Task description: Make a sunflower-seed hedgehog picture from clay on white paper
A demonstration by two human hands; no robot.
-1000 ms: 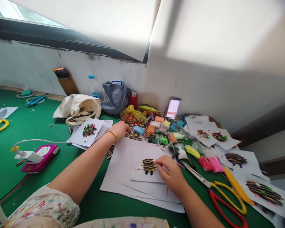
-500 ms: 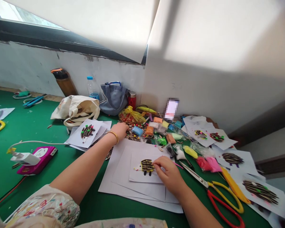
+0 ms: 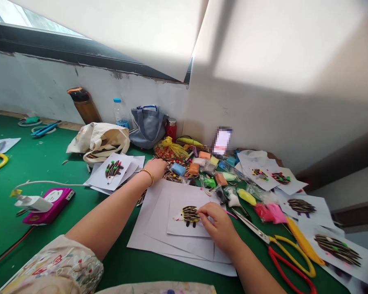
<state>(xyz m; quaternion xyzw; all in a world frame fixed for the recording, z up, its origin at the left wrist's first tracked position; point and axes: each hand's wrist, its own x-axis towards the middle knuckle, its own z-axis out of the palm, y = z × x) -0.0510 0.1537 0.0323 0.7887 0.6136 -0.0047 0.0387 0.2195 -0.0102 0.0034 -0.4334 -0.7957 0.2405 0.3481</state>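
My right hand [image 3: 217, 222] rests on a white sheet [image 3: 184, 226] with its fingertips pinched against the right side of a small brown-and-yellow striped hedgehog figure [image 3: 190, 214]. What the pinch holds, if anything, is too small to make out. My left hand [image 3: 157, 167], a gold bangle on its wrist, reaches forward with curled fingers into a heap of sunflower seeds [image 3: 171, 176] beside packets of coloured clay [image 3: 196, 167]. Its fingertips are hidden.
Yellow-and-red scissors [image 3: 282, 253] lie right of the sheets. Finished hedgehog pictures [image 3: 300, 206] line the right side, and another [image 3: 113, 169] lies at the left. A canvas bag [image 3: 99, 141], grey bag [image 3: 147, 126], bottles and a pink device [image 3: 49, 204] with charger are on the green table.
Both hands have stayed nearly where they were. Only the view has shifted slightly.
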